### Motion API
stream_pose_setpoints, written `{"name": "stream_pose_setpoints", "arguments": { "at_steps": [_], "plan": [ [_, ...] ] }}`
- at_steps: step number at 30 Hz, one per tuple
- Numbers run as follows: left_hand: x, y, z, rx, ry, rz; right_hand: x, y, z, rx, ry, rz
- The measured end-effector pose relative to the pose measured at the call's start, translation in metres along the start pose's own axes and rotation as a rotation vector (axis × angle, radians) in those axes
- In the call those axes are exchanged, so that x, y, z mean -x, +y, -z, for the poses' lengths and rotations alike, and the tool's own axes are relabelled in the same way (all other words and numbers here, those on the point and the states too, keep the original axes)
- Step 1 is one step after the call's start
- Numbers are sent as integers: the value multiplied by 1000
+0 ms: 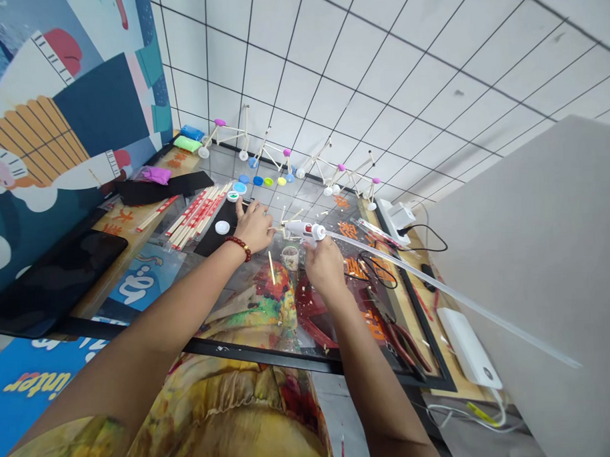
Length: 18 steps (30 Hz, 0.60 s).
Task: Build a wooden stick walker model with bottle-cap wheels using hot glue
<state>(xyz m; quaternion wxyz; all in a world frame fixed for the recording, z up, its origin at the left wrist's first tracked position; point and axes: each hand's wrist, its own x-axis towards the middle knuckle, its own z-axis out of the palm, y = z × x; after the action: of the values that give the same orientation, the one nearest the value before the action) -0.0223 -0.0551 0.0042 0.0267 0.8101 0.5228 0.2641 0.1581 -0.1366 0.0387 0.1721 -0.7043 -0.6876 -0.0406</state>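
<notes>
My right hand is wrapped round the handle of a white hot glue gun. From its back a long clear glue stick runs out to the right. The nozzle points left, towards my left hand, whose fingers are bent over a thin wooden stick at the tip; they partly hide it. More small joined sticks lie behind the nozzle. A small clear cup stands below the gun, with a loose wooden stick to its left. A white cap sits left of my left hand.
Several stick models with round wheels line the wall, with coloured caps before them. Bundled chopsticks and a black phone or tablet lie left. At right are pliers, a power strip with a cable, and a white box.
</notes>
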Motion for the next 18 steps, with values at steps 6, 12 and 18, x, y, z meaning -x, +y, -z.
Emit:
{"name": "stream_pose_setpoints", "arguments": {
  "at_steps": [6, 12, 18],
  "plan": [
    [0, 0, 0, 2, 0, 2, 0, 0, -1, 0, -3, -11],
    [0, 2, 2, 5, -10, 10, -1, 2, -4, -12, 10, -6],
    [-1, 1, 3, 4, -17, 13, -2, 3, -6, -3, 33, 23]
  ]
}}
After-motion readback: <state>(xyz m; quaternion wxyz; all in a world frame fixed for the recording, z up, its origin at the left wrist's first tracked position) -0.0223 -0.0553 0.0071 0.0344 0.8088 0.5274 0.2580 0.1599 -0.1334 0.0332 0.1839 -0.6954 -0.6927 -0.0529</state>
